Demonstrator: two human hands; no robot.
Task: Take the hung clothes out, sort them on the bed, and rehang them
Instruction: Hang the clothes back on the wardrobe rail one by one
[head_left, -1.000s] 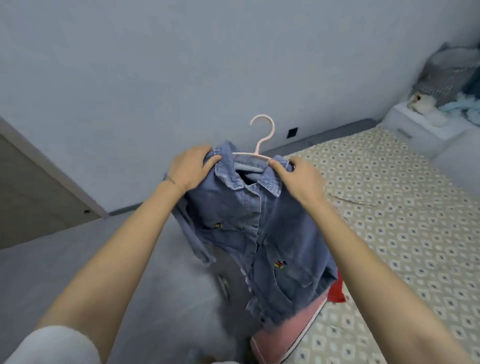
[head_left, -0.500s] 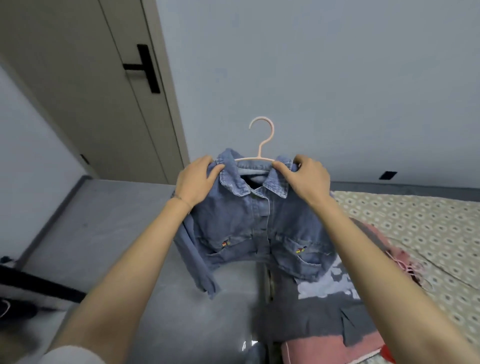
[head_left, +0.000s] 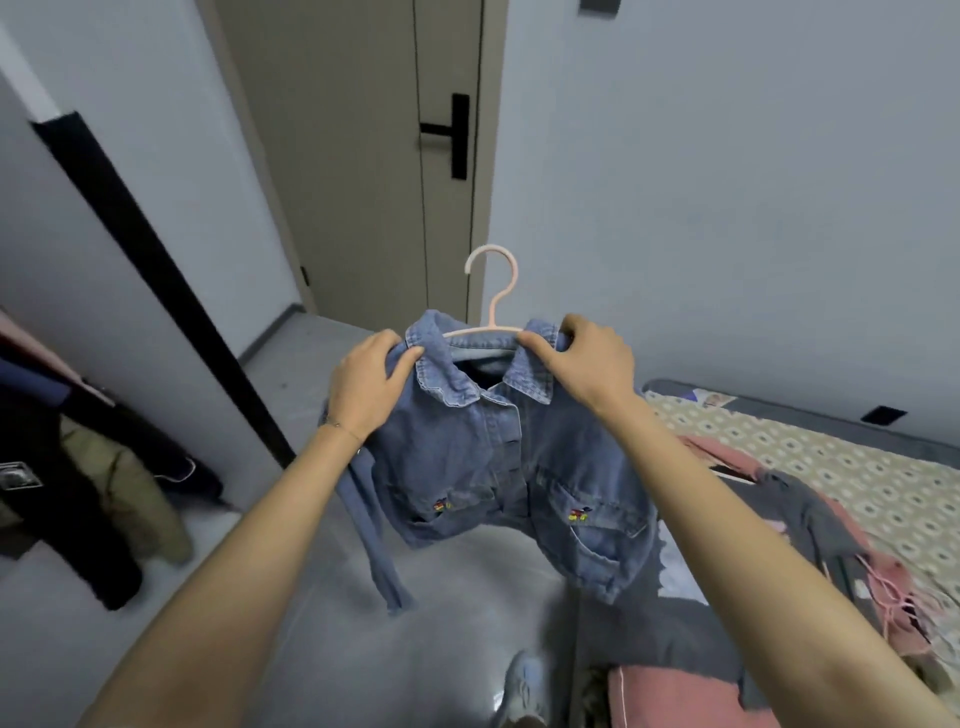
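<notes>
A short blue denim jacket (head_left: 498, 467) hangs on a pale pink hanger (head_left: 496, 291), held in the air in front of me above the floor. My left hand (head_left: 363, 384) grips the jacket's left shoulder beside the collar. My right hand (head_left: 587, 364) grips the right shoulder, its thumb on the collar. The hanger's hook stands upright above the collar. One sleeve dangles down at the left. The bed (head_left: 852, 467) with its patterned cover lies to the right.
Grey and pink clothes (head_left: 810, 530) lie piled on the bed's near edge. Dark and olive garments (head_left: 104, 488) hang at the far left, past a black-edged panel (head_left: 156, 270). A closed door (head_left: 374, 156) with a black handle stands ahead. Grey floor lies below.
My view has swung left from the bed towards the door and the hanging clothes at the left. Both hands keep the same grip on the jacket's shoulders.
</notes>
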